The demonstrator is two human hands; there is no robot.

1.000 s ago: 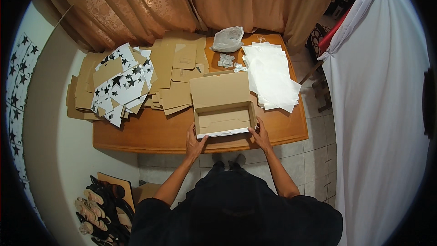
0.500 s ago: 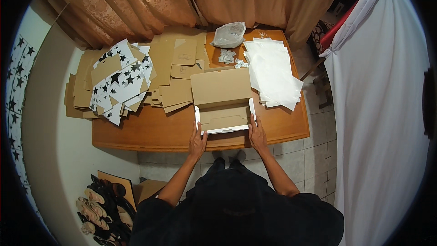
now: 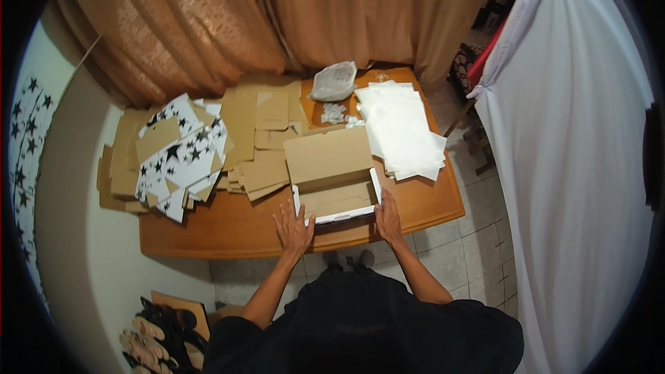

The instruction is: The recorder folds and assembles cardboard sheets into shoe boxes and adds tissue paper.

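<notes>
A cardboard box (image 3: 342,216), brown inside with white outer walls, sits near the front edge of the table. Its lid (image 3: 329,156) is raised and leans back at the far side, and the inside holds nothing. My left hand (image 3: 294,233) is at the box's front left corner, fingers spread, with the fingertips against or right beside the wall. Along the right wall lies my right hand (image 3: 388,220), its fingers stretched out and touching the box's front right corner. Neither hand is wrapped round anything.
Left on the wooden table (image 3: 208,235) are flat brown cardboard pieces (image 3: 267,170) and white star-patterned sheets (image 3: 187,156). White paper sheets (image 3: 402,131) lie to the right. Behind the box are small packets (image 3: 333,112) and a clear plastic bag (image 3: 334,82). Shoes (image 3: 149,343) stand lower left.
The view has tilted, so the table appears lower. My left hand's fingers have spread and loosened from the box's left wall. The box stays open in front of me.
</notes>
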